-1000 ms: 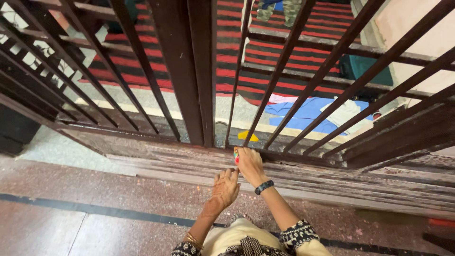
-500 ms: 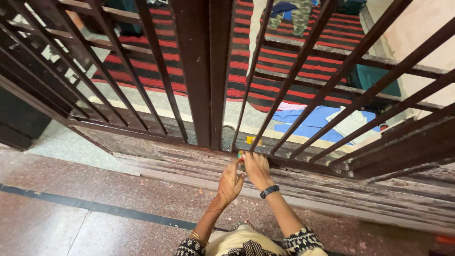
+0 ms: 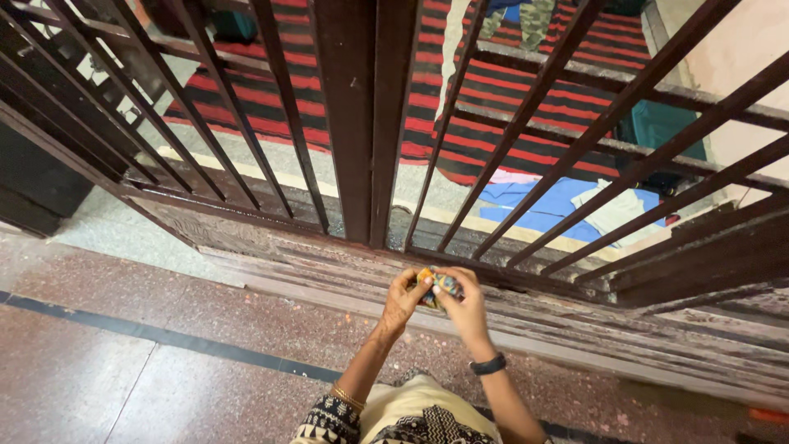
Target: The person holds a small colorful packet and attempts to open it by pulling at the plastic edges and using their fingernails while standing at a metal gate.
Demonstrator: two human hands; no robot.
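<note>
Packet point(image 3: 436, 285), apparently, pinched between left hand point(image 3: 403, 300) and right hand point(image 3: 467, 308).

Small multicoloured packet point(image 3: 436, 284) mostly covered by both hands' fingers; too small to tell what it is or its shape. Left hand point(image 3: 403, 300) and right hand point(image 3: 464, 306) grip can't be made out exactly. Dark metal grille bars point(image 3: 362, 123) cut off at top edge, partly hiding blue cloth point(image 3: 542, 201) behind. Patterned sleeves point(image 3: 329, 419) cut off at bottom.

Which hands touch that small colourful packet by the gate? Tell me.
Touching, both. The head view shows left hand and right hand fingers pinching the small colourful packet from either side, no gap visible.
</note>
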